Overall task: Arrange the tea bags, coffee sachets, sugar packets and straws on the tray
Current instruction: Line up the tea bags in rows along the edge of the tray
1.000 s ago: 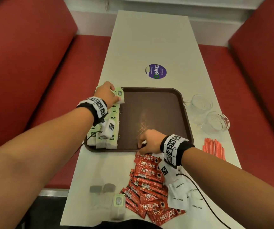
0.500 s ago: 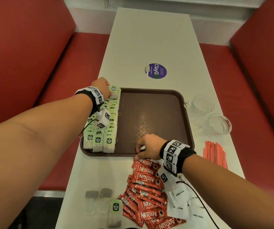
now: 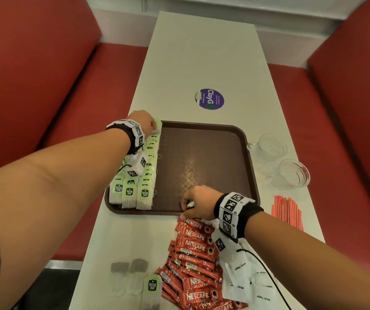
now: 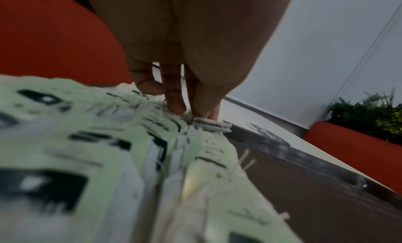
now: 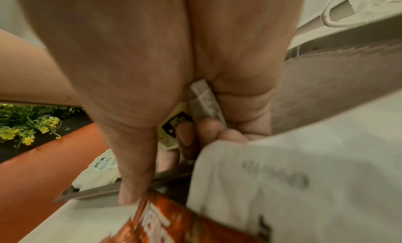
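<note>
A brown tray (image 3: 202, 153) lies mid-table, with rows of green-tagged tea bags (image 3: 145, 191) along its left side. My left hand (image 3: 145, 123) is at the far end of those rows, at the tray's far left corner. Its thumb and fingertips (image 4: 174, 105) pinch a tea bag (image 3: 158, 127) standing on edge there. My right hand (image 3: 198, 203) rests on the tray's near rim, fingers curled around a few tea bags (image 5: 202, 100). Red coffee sachets (image 3: 197, 242) and white sugar packets (image 3: 246, 278) lie heaped under that wrist. Red straws (image 3: 288, 211) lie to the right.
A few loose tea bags (image 3: 135, 276) lie at the table's near left. Two glass cups (image 3: 269, 146) (image 3: 293, 173) stand right of the tray. A purple sticker (image 3: 209, 99) marks the table beyond the tray. Red benches (image 3: 34, 74) flank the table.
My left hand has shifted slightly farther toward the tray's far left corner with the tea bag. The right hand stays on the near rim.
</note>
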The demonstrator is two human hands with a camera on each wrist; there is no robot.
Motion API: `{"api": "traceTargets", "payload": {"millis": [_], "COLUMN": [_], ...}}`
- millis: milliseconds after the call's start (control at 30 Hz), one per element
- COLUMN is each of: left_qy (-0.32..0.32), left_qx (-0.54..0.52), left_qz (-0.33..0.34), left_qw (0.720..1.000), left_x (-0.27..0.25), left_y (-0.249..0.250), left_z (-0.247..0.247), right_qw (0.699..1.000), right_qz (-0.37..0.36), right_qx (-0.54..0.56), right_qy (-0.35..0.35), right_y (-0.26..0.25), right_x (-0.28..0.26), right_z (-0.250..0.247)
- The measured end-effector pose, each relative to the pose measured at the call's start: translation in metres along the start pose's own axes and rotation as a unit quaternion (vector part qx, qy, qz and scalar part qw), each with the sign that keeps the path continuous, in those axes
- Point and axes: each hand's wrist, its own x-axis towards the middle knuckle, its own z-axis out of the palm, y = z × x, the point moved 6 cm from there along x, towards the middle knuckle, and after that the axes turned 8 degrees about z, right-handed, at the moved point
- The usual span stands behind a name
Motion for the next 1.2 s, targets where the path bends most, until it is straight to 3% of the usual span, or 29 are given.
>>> {"api": "traceTargets", "payload": {"millis": [133, 233, 300, 400, 467, 600, 700, 833, 967, 1033, 1200], "left_qy": [0.060, 0.101, 0.039, -0.112, -0.142, -0.066, -0.027, -0.009, 0.028, 0.022, -0.075], "left_qx": [-0.038, -0.106, -0.134, -0.106, -0.094, -0.118, -0.137, -0.167, -0.203, -0.205, -0.130], "left_qz": [0.040, 0.124, 0.196, 0.288, 0.303, 0.282, 0.250, 0.228, 0.185, 0.153, 0.098], "left_qw": [0.997, 0.981, 0.971, 0.945, 0.938, 0.950, 0.958, 0.959, 0.961, 0.967, 0.984], "left_x": [-0.016, -0.047, -0.078, -0.124, -0.140, -0.151, -0.153, -0.162, -0.174, -0.178, -0.184], "left_y": [0.008, 0.036, 0.058, 0.077, 0.076, 0.064, 0.050, 0.039, 0.023, 0.011, -0.003], "left_z": [-0.013, -0.026, -0.023, 0.001, 0.015, 0.021, 0.010, 0.005, 0.009, 0.015, 0.050], "right_qw": [1.000, 0.995, 0.991, 0.981, 0.966, 0.947, 0.965, 0.968, 0.981, 0.990, 0.996], "right_qz": [0.009, 0.045, 0.052, 0.038, 0.027, -0.013, -0.035, -0.060, -0.056, -0.030, 0.006], "right_qx": [0.016, 0.080, 0.115, 0.167, 0.236, 0.305, 0.228, 0.162, 0.101, 0.041, -0.012], "right_qy": [0.013, 0.036, 0.055, 0.089, 0.098, 0.098, 0.121, 0.183, 0.157, 0.130, 0.086], "right_y": [0.001, 0.004, 0.003, -0.008, -0.015, -0.031, -0.041, -0.052, -0.060, -0.059, -0.061], "right_x": [0.000, 0.003, 0.004, 0.002, 0.003, 0.006, 0.005, 0.004, 0.012, 0.018, 0.025], "right_z": [-0.009, -0.016, -0.020, -0.026, -0.027, -0.028, -0.031, -0.033, -0.024, -0.015, -0.006]}}
